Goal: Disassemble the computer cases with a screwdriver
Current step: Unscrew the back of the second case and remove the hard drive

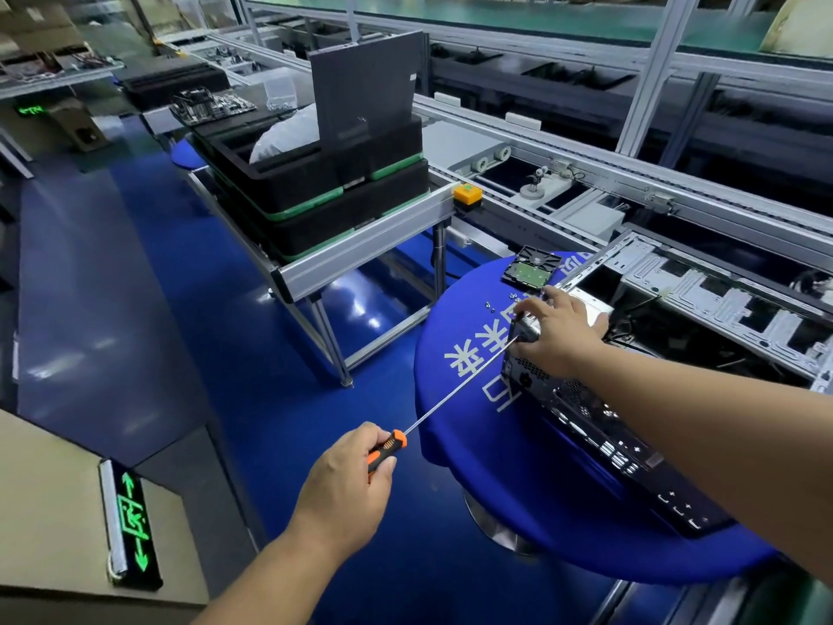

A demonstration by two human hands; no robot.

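An open computer case lies on its side on a round table with a blue cloth. My left hand grips the orange and black handle of a long screwdriver. Its thin shaft reaches up and right to the case's rear corner. My right hand rests on that top rear corner, fingers curled over the edge next to the screwdriver tip. A removed hard drive lies on the cloth behind the case. A few loose screws sit near it.
An aluminium stand to the left carries stacked black trays and an upright dark panel. A conveyor line with an orange button box runs behind. The floor is glossy blue. A green exit sign lies at lower left.
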